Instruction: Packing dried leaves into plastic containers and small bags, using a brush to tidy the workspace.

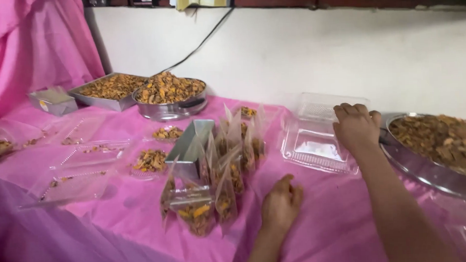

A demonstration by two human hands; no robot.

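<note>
My right hand [355, 124] reaches forward and rests on the edge of an open clear plastic clamshell container [316, 143], fingers curled over it, close to a large steel pan of dried orange-brown pieces [440, 144]. My left hand [282, 202] lies loosely curled on the pink tablecloth [324, 215] and holds nothing. Just to its left stand several small clear pouches [214, 188] filled with the same dried pieces, leaning against a tilted steel box [191, 145].
At the back left stand a round steel bowl [170, 99] and a rectangular tray [110, 90], both heaped with dried pieces, plus a small box [54, 101]. Flat clear lids and small piles [150, 160] lie on the left. A white wall runs behind.
</note>
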